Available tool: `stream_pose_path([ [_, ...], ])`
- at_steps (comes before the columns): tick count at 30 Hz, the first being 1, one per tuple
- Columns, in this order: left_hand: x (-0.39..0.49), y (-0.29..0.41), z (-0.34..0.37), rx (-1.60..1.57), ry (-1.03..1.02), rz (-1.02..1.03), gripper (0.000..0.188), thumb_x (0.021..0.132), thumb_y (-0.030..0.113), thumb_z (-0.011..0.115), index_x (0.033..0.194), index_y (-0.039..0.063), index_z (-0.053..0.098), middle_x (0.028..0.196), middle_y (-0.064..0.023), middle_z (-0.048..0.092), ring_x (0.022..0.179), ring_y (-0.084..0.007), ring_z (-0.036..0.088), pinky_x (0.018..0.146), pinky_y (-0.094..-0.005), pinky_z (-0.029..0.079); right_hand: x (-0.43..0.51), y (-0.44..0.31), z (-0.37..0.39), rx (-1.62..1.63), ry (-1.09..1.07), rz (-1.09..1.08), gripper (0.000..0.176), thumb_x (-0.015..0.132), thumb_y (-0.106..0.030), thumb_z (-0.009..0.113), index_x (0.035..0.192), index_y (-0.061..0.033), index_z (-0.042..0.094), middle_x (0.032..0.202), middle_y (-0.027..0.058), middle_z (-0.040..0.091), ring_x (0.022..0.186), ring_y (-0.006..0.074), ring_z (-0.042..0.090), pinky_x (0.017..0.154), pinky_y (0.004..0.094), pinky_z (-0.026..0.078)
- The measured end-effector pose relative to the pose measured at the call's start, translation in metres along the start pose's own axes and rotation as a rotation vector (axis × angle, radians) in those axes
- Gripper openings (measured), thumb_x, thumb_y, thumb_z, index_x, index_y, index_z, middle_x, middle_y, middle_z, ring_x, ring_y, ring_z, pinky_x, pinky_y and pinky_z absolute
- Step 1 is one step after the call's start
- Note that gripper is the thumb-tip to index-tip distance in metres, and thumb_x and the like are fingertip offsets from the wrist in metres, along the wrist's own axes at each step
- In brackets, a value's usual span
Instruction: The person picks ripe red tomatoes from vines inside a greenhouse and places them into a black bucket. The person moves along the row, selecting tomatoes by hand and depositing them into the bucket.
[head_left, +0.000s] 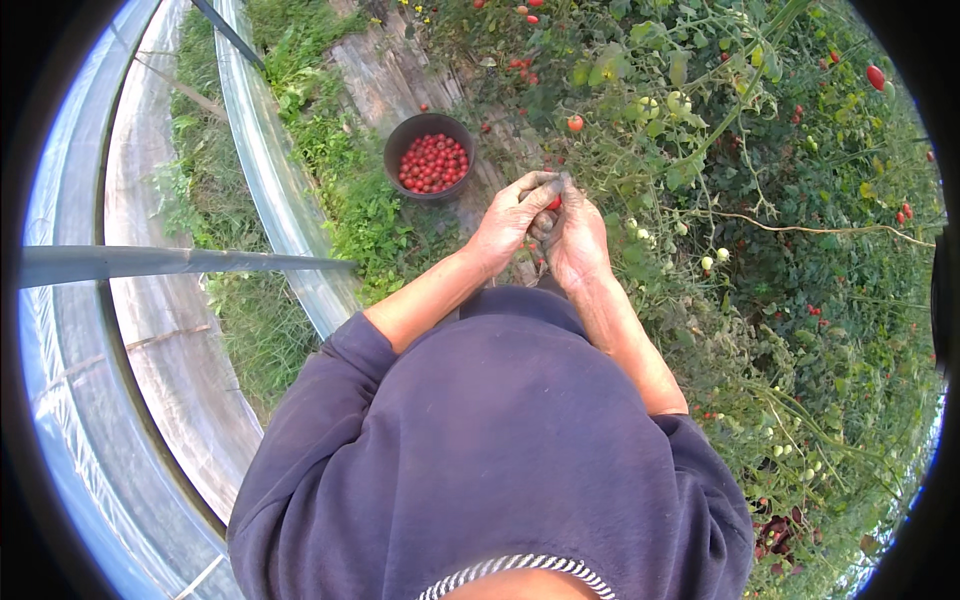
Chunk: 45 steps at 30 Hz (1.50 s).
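My left hand (510, 217) and my right hand (581, 240) meet in front of my body, fingers soiled dark. Between their fingertips is a small red tomato (554, 202), partly covered by the fingers. Curled fingers of the right hand hide whatever else may lie in its palm. Beyond the left hand, up and to the left, a dark round bucket (391, 159) stands on the ground with many red cherry tomatoes (433, 165) inside. A single orange-red tomato (575, 123) hangs just past the hands.
Tangled tomato vines (675, 300) with red and green fruit fill the right side. Weathered boards or sheeting (397, 64) cover the ground by the bucket. On the left are weeds (315, 135), clear plastic sheeting (262, 150) and a grey pole (187, 261) reaching inward.
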<state>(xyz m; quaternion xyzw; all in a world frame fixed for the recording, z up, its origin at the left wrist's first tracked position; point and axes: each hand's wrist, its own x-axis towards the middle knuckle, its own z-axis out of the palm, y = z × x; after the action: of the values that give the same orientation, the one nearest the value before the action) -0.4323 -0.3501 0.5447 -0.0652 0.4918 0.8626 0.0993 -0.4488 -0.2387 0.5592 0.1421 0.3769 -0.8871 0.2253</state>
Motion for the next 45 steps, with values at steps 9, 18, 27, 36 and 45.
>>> stream_pose_path([
  [9,-0.007,-0.018,-0.035,-0.016,0.054,0.027,0.030,0.096,0.021,0.057,0.118,0.000,0.060,0.107,-0.0065,0.064,0.094,-0.0120,0.060,0.084,-0.0268,0.049,0.001,0.010,-0.010,-0.221,-0.153,0.128,0.022,0.100,-0.019,0.046,0.113,-0.0036,0.055,0.094,0.0045,0.062,0.073,0.0129,0.061,0.059,0.0249,0.047],
  [18,0.013,-0.025,-0.033,-0.489,0.210,0.019,0.025,0.103,0.025,0.042,0.105,0.004,0.055,0.117,-0.0159,0.062,0.096,-0.0250,0.063,0.089,-0.0389,0.051,0.026,0.012,-0.016,-1.543,-0.284,-0.626,0.039,0.089,-0.020,0.059,0.124,-0.0015,0.056,0.105,0.0172,0.066,0.091,0.0362,0.065,0.074,0.0429,0.053],
  [27,0.058,-0.010,-0.037,-0.247,0.484,-0.079,0.013,0.096,0.014,0.051,0.108,0.010,0.055,0.093,-0.0002,0.060,0.071,-0.0092,0.055,0.063,-0.0251,0.049,0.073,-0.067,-0.009,-1.350,-0.708,-0.713,0.032,0.084,-0.004,0.060,0.115,-0.0037,0.060,0.115,0.0141,0.062,0.102,0.0321,0.063,0.085,0.0393,0.052],
  [36,0.152,0.034,0.024,-0.149,0.380,0.052,0.019,0.100,0.019,0.046,0.113,0.011,0.057,0.071,0.0015,0.054,0.055,-0.0077,0.047,0.046,-0.0218,0.036,0.020,-0.273,0.007,-1.168,-1.254,-0.441,0.032,0.089,-0.012,0.059,0.119,-0.0004,0.057,0.106,0.0167,0.064,0.097,0.0331,0.063,0.084,0.0385,0.050],
  [45,0.180,0.013,0.025,-0.295,0.236,-0.036,0.018,0.098,0.016,0.050,0.115,0.012,0.056,0.093,-0.0007,0.060,0.071,-0.0119,0.058,0.054,-0.0241,0.043,0.022,-0.384,0.004,-0.008,0.065,-1.032,0.020,0.095,-0.013,0.054,0.109,0.0011,0.057,0.102,0.0145,0.064,0.086,0.0239,0.065,0.062,0.0314,0.055],
])
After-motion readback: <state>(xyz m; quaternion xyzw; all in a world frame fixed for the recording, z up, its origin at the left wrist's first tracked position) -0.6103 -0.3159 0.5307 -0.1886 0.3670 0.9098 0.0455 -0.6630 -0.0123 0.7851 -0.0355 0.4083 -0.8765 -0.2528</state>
